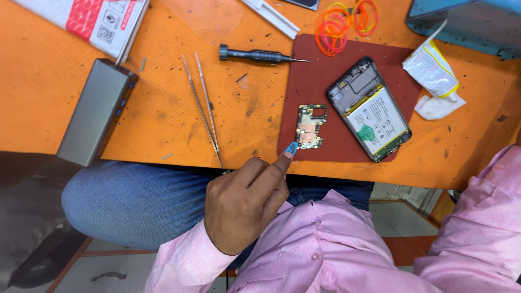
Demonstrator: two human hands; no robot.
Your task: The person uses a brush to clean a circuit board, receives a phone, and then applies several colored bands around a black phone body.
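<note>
The left hand [247,202] hangs at the near edge of the orange, pitted counter [163,108], its fingers curled shut around a small blue pick [291,149] whose rounded tip pokes out just beside a bare green circuit board [310,126] with a copper-coloured patch. The board lies on a dark red mat [320,87], apart from an opened phone [369,108] whose white battery label carries a green sticker. The right hand is out of view; only a pink sleeve [483,217] shows. At the top left lies a white package [87,19] with a red panel, and beneath it a grey metal box [96,111]. Thin steel tweezers [203,106] lie between the box and the mat; a black, ribbed screwdriver [259,55] lies above. A crumpled white tube [432,70] with yellow trim sits at the right, and orange rubber bands [342,24] lie at the top.
</note>
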